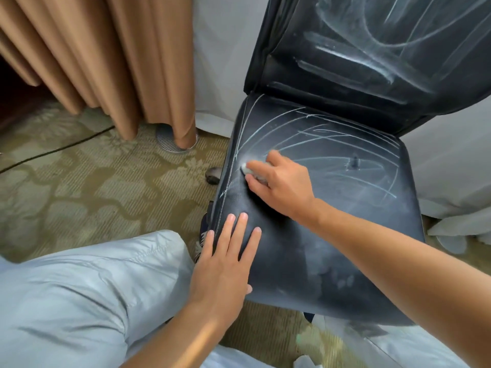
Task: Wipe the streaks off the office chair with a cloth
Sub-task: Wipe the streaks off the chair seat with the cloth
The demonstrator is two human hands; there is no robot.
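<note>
A black leather office chair fills the right side, its seat [345, 235] and backrest [372, 62] crossed by white chalky streaks [318, 139]. The near left part of the seat looks darker and free of streaks. My right hand [279, 181] presses a small whitish cloth [248, 170] against the seat near its left edge; only a bit of the cloth shows beyond my fingertips. My left hand [225, 261] lies flat on the seat's near left corner, fingers straight.
My knee in light grey trousers [93, 288] is at the lower left. Tan curtains [106, 62] hang at the back left over a patterned carpet [93, 181], with a black cable [53, 152] and a round metal floor plate [170, 142]. White sheeting [446, 168] lies behind the chair.
</note>
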